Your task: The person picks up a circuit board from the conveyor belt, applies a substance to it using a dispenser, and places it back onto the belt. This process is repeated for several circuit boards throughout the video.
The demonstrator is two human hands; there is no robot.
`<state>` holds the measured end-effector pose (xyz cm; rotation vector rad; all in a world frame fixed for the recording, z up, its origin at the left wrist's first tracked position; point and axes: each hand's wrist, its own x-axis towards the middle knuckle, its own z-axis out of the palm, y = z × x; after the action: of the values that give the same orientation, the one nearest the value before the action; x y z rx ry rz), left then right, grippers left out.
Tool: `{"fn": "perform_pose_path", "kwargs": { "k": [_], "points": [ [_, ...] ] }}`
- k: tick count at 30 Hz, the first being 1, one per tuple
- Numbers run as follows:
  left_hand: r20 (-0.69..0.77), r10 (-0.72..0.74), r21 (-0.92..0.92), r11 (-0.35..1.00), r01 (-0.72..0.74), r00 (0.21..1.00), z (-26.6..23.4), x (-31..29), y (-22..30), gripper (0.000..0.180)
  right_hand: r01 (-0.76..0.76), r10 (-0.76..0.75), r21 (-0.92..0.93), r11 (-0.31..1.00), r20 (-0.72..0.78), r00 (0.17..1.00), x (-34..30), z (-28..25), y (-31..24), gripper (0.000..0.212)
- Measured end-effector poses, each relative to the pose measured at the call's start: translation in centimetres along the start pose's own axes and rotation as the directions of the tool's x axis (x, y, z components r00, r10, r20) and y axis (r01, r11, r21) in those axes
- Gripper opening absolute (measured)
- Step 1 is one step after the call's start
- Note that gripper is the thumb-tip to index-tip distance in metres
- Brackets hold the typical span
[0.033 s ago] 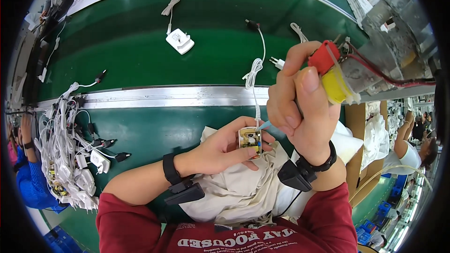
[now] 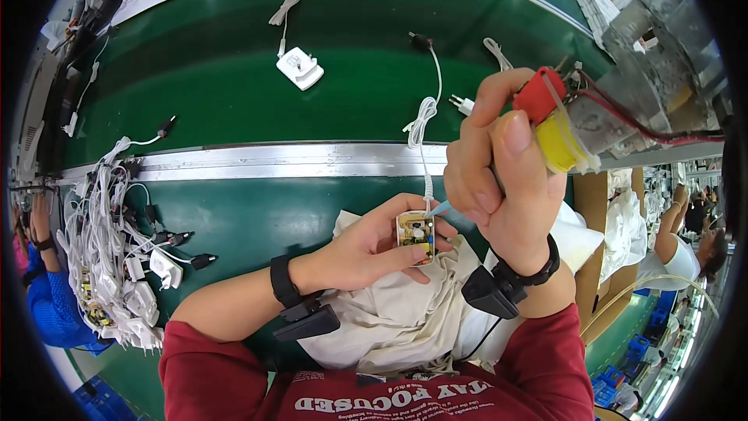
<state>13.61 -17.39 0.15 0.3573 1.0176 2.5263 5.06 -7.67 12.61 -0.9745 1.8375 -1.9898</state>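
My left hand [image 2: 374, 245] closes round a small open white adapter casing [image 2: 400, 243], its thumb along the lower edge. Inside sits a circuit board [image 2: 418, 234] with yellow, black and blue parts facing up. A white cable [image 2: 428, 179] runs from the casing's top to a coiled bundle [image 2: 421, 122] on the green belt. My right hand [image 2: 506, 164] is wrapped round a wired hand tool with a red and yellow top [image 2: 541, 97]. Its tapered blue tip [image 2: 442, 208] reaches the casing's upper right corner; exact contact is hard to tell. The tool's middle is hidden by my fingers.
Tangled white adapters and cables [image 2: 117, 249] lie on the left. Across a metal rail [image 2: 257, 162], a white adapter [image 2: 299, 68] rests on the green belt [image 2: 210, 93]. Crumpled cream cloth [image 2: 389, 320] covers my lap. A cardboard box [image 2: 592, 265] stands at right; other people work on both sides.
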Motion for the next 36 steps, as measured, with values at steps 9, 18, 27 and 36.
{"fn": "perform_pose_path", "kwargs": {
  "k": [9,18,27,36],
  "points": [
    [-0.003,0.008,-0.010,1.000,-0.008,1.000,-0.3,-0.6,0.3,0.047,0.001,-0.001,-0.015,1.000,0.001,1.000,0.0,0.6,0.2,0.032],
    [-0.031,-0.004,-0.029,1.000,0.003,1.000,-0.5,-0.8,0.6,0.046,-0.044,0.043,-0.077,0.996,-0.013,0.999,0.5,1.2,-1.0,0.036],
    [-0.157,0.025,-0.181,0.982,-0.053,0.987,-1.3,-1.2,1.5,0.040,-0.046,0.046,-0.029,0.999,0.007,0.999,-0.2,2.2,-1.4,0.036],
    [-0.177,0.031,-0.184,0.981,-0.064,0.984,-1.0,-1.3,2.1,0.039,0.011,-0.006,-0.056,0.998,0.078,0.997,-0.2,1.4,-0.7,0.035]
  ]
}}
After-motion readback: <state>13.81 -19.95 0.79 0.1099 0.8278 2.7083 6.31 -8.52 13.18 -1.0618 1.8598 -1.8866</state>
